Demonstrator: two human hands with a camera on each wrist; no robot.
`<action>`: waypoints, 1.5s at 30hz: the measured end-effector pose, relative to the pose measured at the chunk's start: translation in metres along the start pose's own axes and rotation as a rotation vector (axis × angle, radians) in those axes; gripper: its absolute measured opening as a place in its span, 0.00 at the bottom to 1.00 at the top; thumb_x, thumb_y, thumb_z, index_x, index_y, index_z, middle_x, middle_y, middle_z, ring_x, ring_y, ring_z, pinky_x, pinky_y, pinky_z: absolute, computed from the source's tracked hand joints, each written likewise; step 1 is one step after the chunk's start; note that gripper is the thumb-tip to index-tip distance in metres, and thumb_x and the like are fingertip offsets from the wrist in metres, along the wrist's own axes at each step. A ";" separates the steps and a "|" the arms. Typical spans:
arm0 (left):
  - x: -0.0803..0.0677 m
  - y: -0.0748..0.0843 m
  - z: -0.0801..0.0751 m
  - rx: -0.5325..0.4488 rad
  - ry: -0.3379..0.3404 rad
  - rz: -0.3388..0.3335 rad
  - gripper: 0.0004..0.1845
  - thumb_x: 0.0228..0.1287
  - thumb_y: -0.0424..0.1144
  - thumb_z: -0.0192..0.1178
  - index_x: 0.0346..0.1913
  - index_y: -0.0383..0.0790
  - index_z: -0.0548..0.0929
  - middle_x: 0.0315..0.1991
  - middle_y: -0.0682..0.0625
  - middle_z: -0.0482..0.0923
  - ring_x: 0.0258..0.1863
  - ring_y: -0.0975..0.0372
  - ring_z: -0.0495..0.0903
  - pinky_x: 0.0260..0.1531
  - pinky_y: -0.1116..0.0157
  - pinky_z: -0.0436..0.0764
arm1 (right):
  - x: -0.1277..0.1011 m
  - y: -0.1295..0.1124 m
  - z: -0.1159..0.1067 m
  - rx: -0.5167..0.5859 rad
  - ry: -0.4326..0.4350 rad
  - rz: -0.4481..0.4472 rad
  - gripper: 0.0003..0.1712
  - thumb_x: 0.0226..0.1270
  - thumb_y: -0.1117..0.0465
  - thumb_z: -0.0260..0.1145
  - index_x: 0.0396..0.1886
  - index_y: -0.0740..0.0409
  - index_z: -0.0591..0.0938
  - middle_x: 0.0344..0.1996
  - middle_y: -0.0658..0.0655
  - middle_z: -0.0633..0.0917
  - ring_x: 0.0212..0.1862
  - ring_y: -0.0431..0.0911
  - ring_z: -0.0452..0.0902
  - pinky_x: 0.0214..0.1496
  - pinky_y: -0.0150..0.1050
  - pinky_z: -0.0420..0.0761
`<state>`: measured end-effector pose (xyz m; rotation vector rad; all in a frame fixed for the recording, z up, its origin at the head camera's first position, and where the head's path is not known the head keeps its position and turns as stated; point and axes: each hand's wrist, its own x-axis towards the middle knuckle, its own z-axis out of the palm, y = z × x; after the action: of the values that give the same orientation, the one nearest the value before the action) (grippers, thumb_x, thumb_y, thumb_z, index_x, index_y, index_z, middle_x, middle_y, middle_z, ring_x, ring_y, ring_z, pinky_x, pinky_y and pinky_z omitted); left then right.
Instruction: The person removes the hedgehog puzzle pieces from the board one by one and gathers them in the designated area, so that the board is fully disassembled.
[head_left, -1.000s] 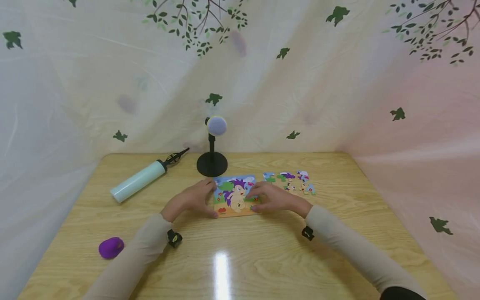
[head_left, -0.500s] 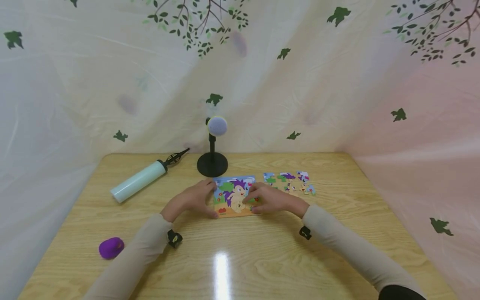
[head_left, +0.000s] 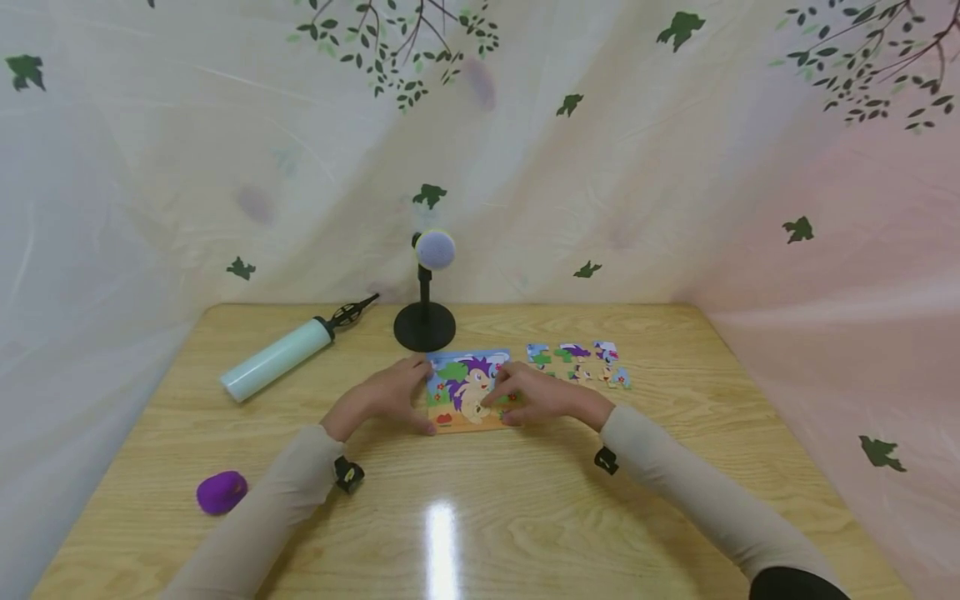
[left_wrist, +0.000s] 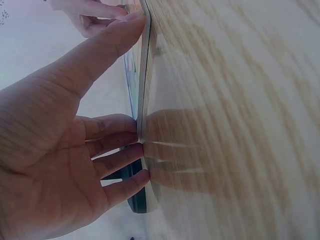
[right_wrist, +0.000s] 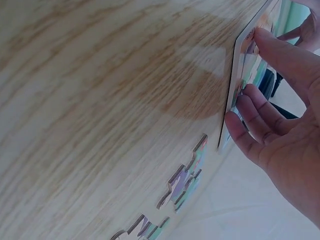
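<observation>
Wooden table [head_left: 525, 517]: left hand [head_left: 378, 400] and right hand [head_left: 543, 396], fingers extended, press opposite edges of colourful square cartoon puzzle board [head_left: 467, 392] between them.

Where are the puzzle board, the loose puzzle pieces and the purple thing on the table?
puzzle board [head_left: 459, 392], head view, on the printed picture between the hands.
loose puzzle pieces [head_left: 577, 362], head view, middle of the cluster right of the board.
purple thing [head_left: 221, 491], head view, its rounded top.
</observation>
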<state>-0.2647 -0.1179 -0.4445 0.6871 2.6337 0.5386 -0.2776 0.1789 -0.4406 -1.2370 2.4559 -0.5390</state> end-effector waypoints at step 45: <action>0.001 0.002 -0.001 0.010 -0.002 0.008 0.56 0.52 0.60 0.76 0.75 0.32 0.63 0.80 0.34 0.53 0.79 0.42 0.56 0.77 0.44 0.62 | 0.001 -0.004 0.000 0.035 -0.001 0.051 0.19 0.64 0.62 0.74 0.56 0.52 0.88 0.51 0.57 0.75 0.48 0.44 0.67 0.44 0.31 0.73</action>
<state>-0.2649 -0.1163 -0.4426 0.7006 2.6343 0.5272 -0.2756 0.1757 -0.4385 -1.1581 2.4588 -0.5651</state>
